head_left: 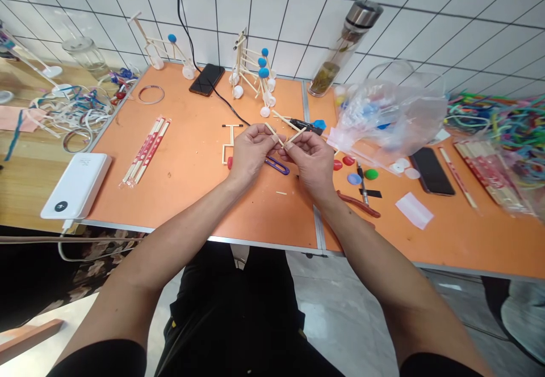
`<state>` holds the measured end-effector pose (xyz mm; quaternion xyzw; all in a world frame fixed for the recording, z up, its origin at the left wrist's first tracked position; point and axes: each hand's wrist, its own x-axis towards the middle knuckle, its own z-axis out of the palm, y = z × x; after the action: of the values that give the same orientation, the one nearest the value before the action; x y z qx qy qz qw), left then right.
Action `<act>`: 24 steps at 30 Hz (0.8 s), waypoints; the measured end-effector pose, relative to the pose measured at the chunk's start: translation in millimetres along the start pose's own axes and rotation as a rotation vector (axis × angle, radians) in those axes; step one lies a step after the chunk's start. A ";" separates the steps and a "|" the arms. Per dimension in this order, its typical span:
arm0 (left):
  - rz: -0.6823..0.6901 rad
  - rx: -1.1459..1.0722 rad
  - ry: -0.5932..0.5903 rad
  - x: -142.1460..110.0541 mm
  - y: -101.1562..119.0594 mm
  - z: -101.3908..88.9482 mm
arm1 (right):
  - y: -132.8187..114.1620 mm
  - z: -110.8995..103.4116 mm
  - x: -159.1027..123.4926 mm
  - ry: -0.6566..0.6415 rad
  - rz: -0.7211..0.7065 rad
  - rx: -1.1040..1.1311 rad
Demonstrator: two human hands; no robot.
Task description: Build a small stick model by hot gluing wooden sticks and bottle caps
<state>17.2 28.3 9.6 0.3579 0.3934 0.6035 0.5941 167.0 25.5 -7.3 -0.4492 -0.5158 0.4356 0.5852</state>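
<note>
Currently held: left stick (272, 130), pinched in my left hand (252, 153); right stick (298, 134), pinched in my right hand (313, 162), near ends together over tabletop (187, 161); white power bank (79, 184), toward nine o'clock.

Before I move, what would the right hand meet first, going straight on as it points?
The right hand would likely meet the left hand first, at its fingertips; depth is unclear.
</note>
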 end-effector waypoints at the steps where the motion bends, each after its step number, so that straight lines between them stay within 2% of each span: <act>1: 0.011 0.010 0.006 -0.6 0.6 0.6 | 0.0 0.2 -0.1 0.001 0.001 0.000; 24: 0.013 -0.004 0.010 -0.3 1.3 2.9 | 3.5 1.5 -0.8 -0.026 -0.016 0.035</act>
<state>19.2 28.2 12.1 0.3564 0.3929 0.6097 0.5889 165.3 25.6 -10.8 -0.4291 -0.5193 0.4457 0.5895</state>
